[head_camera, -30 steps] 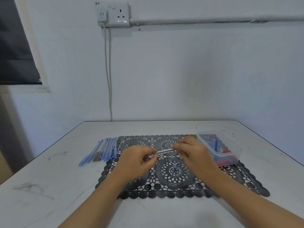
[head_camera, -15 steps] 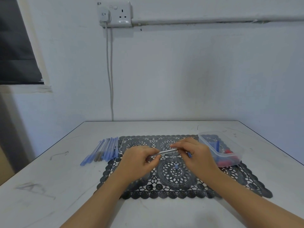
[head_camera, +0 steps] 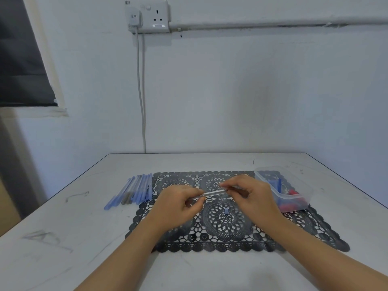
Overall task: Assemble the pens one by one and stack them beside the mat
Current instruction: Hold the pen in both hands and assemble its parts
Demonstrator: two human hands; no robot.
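A clear pen barrel [head_camera: 214, 193] is held level above the black lace mat [head_camera: 226, 238]. My left hand [head_camera: 178, 204] pinches its left end and my right hand [head_camera: 252, 194] pinches its right end. A small blue pen cap piece [head_camera: 226, 211] lies on the mat just below the barrel. Several assembled pens [head_camera: 134, 191] lie side by side on the table against the mat's left edge. A clear plastic box [head_camera: 294, 198] with blue and red pen parts stands on the mat's right end.
The white table [head_camera: 63, 238] carries grey scuff marks. A wall socket [head_camera: 151, 15] with a plugged cable sits on the wall behind, and the cable [head_camera: 142, 101] drops to the table's back edge.
Both hands stay on the barrel; the right hand has shifted slightly along its right end. The view has drifted a little.
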